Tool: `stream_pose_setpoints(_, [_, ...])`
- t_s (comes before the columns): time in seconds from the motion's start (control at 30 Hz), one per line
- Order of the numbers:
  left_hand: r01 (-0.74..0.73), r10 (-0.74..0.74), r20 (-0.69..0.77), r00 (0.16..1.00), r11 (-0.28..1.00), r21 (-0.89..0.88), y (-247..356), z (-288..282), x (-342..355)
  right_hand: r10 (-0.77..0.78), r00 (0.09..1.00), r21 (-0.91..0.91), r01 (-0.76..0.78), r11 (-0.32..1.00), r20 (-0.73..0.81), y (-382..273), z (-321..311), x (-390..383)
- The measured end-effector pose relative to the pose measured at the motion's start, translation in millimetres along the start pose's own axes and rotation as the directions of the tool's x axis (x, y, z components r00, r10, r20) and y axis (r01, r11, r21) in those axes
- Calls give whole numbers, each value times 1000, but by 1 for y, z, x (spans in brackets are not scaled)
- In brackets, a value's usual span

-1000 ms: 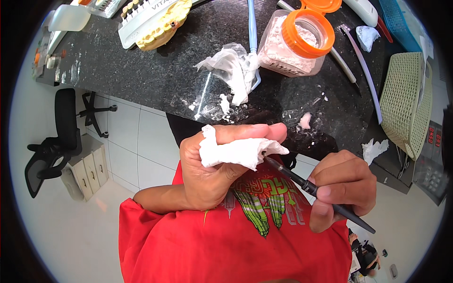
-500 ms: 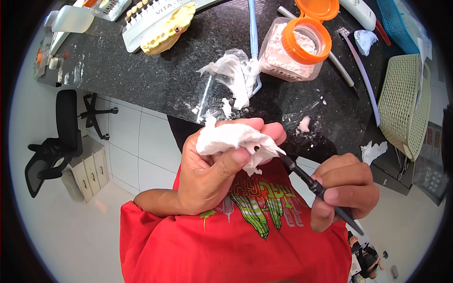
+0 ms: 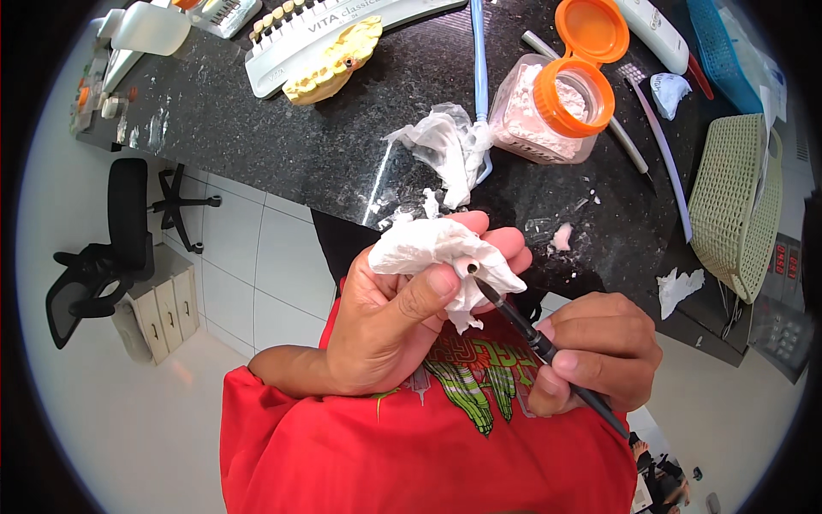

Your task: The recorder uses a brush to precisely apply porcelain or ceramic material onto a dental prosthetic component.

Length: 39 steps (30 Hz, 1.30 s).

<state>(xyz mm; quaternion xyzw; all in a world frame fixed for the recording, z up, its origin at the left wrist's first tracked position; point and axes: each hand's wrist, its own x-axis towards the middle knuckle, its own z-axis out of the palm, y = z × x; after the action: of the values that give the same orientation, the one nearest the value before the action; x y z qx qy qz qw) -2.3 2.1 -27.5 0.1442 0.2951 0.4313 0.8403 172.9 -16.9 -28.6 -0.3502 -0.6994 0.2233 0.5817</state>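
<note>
My left hand (image 3: 364, 330) is closed around a crumpled white tissue (image 3: 409, 246), palm up, its thumb pressing on top. A small pale piece like a dental crown (image 3: 463, 265), with a dark hole facing up, sits in the tissue beside the thumb tip. My right hand (image 3: 604, 351) pinches a slim black brush (image 3: 520, 324) between thumb and fingers. The brush slants up to the left, its dark tip at the edge of the hole. Whether bristles enter the hole I cannot tell.
Across the black speckled counter (image 3: 257, 146) lie a crumpled tissue (image 3: 445, 146), a light blue stick (image 3: 480, 68), a jar of pinkish powder (image 3: 531, 120) with its orange lid raised, a yellow dental model (image 3: 330, 68) and a tooth shade guide (image 3: 282, 64). A pale green basket (image 3: 736, 197) stands right.
My right hand has moved left. The brush tip has gone from the tissue's right edge to the hole in the small pale piece, which now shows more. The whole view has shifted slightly.
</note>
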Motion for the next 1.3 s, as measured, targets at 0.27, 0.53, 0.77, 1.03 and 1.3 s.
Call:
stream_pose_setpoints(0.27, [-11,11,5,1000,1000,24,0,1,0,2,1000,7,-2,1000,19,0,-1,1])
stream_pose_setpoints(0.53, [-10,9,11,1000,1000,23,-1,0,1,-4,1000,-6,5,1000,20,-1,-3,-1])
stream_pose_setpoints(0.77, [-12,12,2,1000,1000,14,0,1,1,-36,998,11,36,999,52,2,-4,-1])
stream_pose_setpoints(1.03, [-14,14,12,1000,1000,7,0,2,1,-42,991,89,54,995,-127,3,-2,-5])
stream_pose_setpoints(1.3, [84,-86,-41,995,996,-37,10,11,-3,63,989,-25,-67,997,-136,-6,-21,-7])
